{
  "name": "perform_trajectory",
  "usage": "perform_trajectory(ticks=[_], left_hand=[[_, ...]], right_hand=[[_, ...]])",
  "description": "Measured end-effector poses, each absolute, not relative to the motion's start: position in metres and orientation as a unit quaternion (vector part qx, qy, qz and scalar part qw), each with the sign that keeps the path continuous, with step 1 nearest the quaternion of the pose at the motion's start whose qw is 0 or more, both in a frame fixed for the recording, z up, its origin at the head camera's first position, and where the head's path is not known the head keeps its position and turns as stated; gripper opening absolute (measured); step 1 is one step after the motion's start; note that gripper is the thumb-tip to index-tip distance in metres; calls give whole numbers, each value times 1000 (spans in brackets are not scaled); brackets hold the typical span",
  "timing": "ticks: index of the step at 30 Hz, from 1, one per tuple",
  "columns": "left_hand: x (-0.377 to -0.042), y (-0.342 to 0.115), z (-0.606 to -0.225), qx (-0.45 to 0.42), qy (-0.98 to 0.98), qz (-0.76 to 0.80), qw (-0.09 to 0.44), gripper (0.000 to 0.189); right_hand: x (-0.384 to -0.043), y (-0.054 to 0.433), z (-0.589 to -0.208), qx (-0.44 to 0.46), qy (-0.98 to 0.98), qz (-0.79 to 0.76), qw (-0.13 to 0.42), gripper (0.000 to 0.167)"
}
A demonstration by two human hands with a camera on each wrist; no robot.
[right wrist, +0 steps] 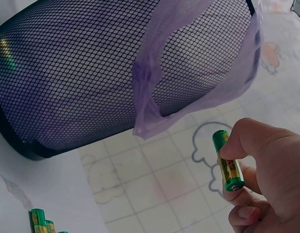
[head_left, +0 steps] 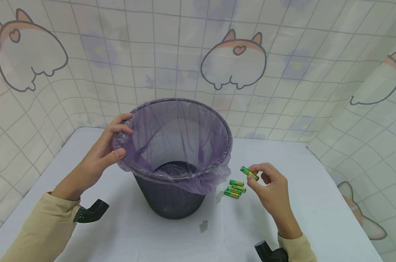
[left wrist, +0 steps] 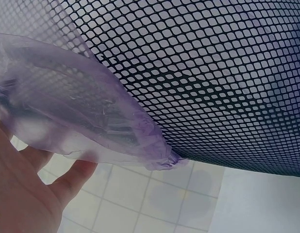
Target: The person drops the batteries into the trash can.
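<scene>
At centre right of the head view, a right hand (head_left: 272,185) pinched one green-and-yellow battery (head_left: 249,173) between thumb and bent fingers; its middle was partly covered by the thumb in the right wrist view. The loose batteries (head_left: 239,188) lay just left of that hand, bunched too closely to count surely, and were cut off at lower left in the right wrist view. Left of centre, a left hand (head_left: 94,158) held the rim of the mesh bin (head_left: 171,202), fingers partly bent over it, thumb apart; how tightly, I could not tell. The purple liner (head_left: 202,185) blurred its fingertips in the left wrist view. A green-yellow shape behind the mesh, upper left of the right wrist view, was hard to identify.
</scene>
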State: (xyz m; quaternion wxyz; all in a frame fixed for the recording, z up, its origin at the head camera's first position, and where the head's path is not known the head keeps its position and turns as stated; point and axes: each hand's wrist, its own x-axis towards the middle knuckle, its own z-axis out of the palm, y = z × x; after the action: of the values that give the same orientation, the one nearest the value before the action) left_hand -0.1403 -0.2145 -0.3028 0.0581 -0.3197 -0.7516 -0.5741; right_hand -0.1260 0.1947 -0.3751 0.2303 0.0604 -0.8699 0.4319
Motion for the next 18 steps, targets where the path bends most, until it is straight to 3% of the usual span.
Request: perform_trajectory(ticks=[18], left_hand=[[-142,-215,-305,-326,-747,-576,61,35]], right_hand=[[-125,191,-366,86,-852,447,259,21]])
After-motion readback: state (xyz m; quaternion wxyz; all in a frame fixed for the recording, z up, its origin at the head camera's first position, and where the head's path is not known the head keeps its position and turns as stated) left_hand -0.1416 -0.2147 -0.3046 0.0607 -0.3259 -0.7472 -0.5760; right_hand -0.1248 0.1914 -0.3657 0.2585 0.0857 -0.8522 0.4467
